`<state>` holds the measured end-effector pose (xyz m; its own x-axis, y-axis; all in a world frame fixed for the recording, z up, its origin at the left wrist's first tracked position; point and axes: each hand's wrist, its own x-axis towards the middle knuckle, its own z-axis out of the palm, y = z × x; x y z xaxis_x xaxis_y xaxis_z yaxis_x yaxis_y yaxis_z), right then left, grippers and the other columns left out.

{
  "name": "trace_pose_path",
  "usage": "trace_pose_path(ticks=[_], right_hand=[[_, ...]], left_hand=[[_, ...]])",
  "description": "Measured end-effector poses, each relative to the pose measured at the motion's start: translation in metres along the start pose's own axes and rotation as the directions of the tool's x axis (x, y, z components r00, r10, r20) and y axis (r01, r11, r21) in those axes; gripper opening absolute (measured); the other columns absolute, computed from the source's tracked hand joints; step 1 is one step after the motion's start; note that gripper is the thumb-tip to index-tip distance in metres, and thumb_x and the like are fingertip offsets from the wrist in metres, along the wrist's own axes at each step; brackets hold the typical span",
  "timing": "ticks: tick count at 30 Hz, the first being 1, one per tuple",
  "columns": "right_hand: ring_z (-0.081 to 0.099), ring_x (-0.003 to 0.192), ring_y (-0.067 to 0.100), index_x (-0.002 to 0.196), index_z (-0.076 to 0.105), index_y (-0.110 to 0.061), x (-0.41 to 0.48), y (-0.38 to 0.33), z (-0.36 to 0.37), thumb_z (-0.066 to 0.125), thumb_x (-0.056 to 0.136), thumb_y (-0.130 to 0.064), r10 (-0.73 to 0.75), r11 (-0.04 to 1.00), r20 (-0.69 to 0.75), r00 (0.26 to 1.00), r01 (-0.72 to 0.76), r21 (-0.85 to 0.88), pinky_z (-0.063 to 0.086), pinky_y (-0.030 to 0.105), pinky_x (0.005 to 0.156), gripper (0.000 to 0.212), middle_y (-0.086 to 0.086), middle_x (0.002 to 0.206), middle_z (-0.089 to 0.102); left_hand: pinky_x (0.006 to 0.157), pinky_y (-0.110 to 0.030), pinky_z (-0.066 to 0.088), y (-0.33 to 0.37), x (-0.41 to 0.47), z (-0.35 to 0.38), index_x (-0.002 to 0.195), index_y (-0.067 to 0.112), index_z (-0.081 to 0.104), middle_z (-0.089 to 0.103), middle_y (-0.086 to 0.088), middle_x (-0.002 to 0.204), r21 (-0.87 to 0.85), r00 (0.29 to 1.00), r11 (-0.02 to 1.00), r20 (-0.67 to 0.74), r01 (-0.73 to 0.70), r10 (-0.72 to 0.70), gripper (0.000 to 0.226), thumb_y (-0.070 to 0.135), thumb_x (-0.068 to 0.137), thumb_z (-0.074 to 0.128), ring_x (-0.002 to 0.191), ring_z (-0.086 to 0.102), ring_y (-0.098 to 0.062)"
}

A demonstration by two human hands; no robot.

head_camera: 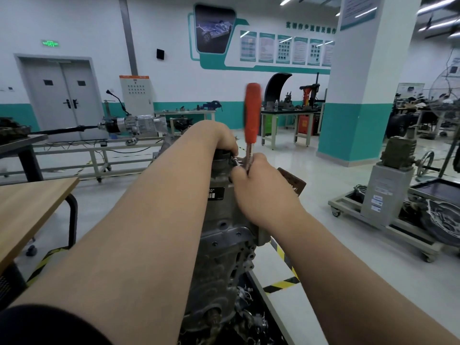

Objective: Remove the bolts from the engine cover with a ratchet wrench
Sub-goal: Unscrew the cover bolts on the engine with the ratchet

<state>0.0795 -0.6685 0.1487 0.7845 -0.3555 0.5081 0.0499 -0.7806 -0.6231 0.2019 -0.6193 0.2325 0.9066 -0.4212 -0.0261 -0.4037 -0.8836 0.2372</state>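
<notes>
Glossy floor [311, 195], rough grey engine [224, 232], orange-handled ratchet wrench [252, 115]

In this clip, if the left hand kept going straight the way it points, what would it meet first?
Probably the ratchet wrench, whose metal shaft stands just past the left hand and is gripped by the right hand. Depth between them is unclear.

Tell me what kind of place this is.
Probably an automotive training workshop: an engine is being worked on, a gearbox with shaft sits on a frame, and instructional posters line the wall.
</notes>
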Motion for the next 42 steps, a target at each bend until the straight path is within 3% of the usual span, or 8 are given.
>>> trace_pose_path(ticks=[3,6,10,16,27,33,38,42], right_hand=[[0.049,0.056,0.022,0.087,0.049,-0.015,-0.006,0.002,0.006,0.040,0.092,-0.027,0.261,0.814,0.060,0.963,-0.253,0.523,0.040,0.032,0.056,0.016,0.003,0.066,0.055],[0.032,0.034,0.015,0.081,0.047,-0.016,-0.012,-0.003,0.010,0.040,0.098,-0.032,0.381,0.172,0.309,0.872,-0.395,0.903,0.034,0.022,0.040,0.024,-0.001,0.049,0.046],[0.029,0.032,0.012,0.079,0.043,-0.014,-0.019,-0.007,0.015,0.035,0.101,-0.038,0.310,-0.522,0.474,0.824,-0.269,0.810,0.032,0.017,0.037,0.033,-0.003,0.049,0.044],[0.033,0.031,0.013,0.079,0.042,-0.012,-0.029,-0.011,0.021,0.030,0.103,-0.038,0.172,-0.729,0.553,0.815,-0.272,0.628,0.036,0.015,0.039,0.038,0.000,0.053,0.050],[0.029,0.033,0.011,0.079,0.045,-0.013,-0.027,-0.008,0.021,0.034,0.101,-0.043,0.250,-0.473,0.545,0.801,-0.390,0.790,0.033,0.016,0.039,0.039,-0.003,0.052,0.048],[0.038,0.033,0.013,0.085,0.048,-0.015,-0.023,-0.001,0.017,0.042,0.101,-0.038,0.377,0.279,0.330,0.865,-0.446,0.851,0.037,0.021,0.040,0.028,-0.002,0.049,0.051],[0.063,0.081,0.021,0.113,0.047,-0.013,-0.013,-0.002,0.001,0.040,0.100,-0.039,0.107,0.980,0.055,0.993,-0.115,0.160,0.050,0.037,0.070,0.030,0.005,0.090,0.066],[0.050,0.069,0.025,0.126,0.034,-0.008,-0.007,-0.006,0.001,0.036,0.100,-0.035,-0.101,0.909,0.007,0.995,0.095,-0.406,0.028,0.031,0.048,0.037,-0.001,0.070,0.045]], left_hand=[[0.077,-0.036,0.045,-0.006,0.008,0.000,0.095,0.014,0.059,0.055,-0.004,0.087,0.019,0.999,1.000,-0.037,-0.021,0.021,0.024,0.036,0.089,0.064,0.076,0.056,-0.022],[0.071,-0.034,0.042,-0.008,0.013,0.001,0.088,0.015,0.057,0.053,-0.002,0.083,0.023,0.999,1.000,-0.028,-0.020,0.021,0.023,0.037,0.089,0.063,0.070,0.053,-0.018],[0.074,-0.034,0.039,-0.009,0.017,0.002,0.096,0.015,0.055,0.049,0.000,0.082,0.000,0.999,1.000,-0.043,-0.025,0.025,0.025,0.038,0.089,0.064,0.070,0.050,-0.015],[0.070,-0.033,0.039,-0.008,0.016,0.000,0.096,0.014,0.057,0.051,-0.001,0.082,0.033,0.998,0.999,-0.049,-0.025,0.027,0.025,0.037,0.089,0.063,0.068,0.050,-0.015],[0.076,-0.035,0.041,-0.004,0.015,-0.001,0.102,0.016,0.055,0.053,-0.006,0.103,0.113,1.000,0.993,-0.011,-0.022,0.023,0.026,0.038,0.091,0.061,0.086,0.054,-0.025],[0.080,-0.036,0.043,-0.002,0.016,-0.003,0.106,0.016,0.056,0.053,-0.008,0.108,0.113,1.000,0.994,0.011,-0.005,0.004,0.028,0.040,0.092,0.060,0.090,0.054,-0.027],[0.071,-0.035,0.045,-0.001,0.014,-0.002,0.108,0.008,0.063,0.061,-0.008,0.094,0.062,0.998,0.998,0.055,0.002,-0.005,0.030,0.034,0.093,0.059,0.073,0.056,-0.022],[0.092,-0.044,0.038,0.002,0.010,0.001,0.124,-0.003,0.056,0.052,-0.026,0.133,0.052,0.999,0.998,0.010,-0.041,0.041,0.051,-0.020,0.092,0.020,0.108,0.055,-0.039]])
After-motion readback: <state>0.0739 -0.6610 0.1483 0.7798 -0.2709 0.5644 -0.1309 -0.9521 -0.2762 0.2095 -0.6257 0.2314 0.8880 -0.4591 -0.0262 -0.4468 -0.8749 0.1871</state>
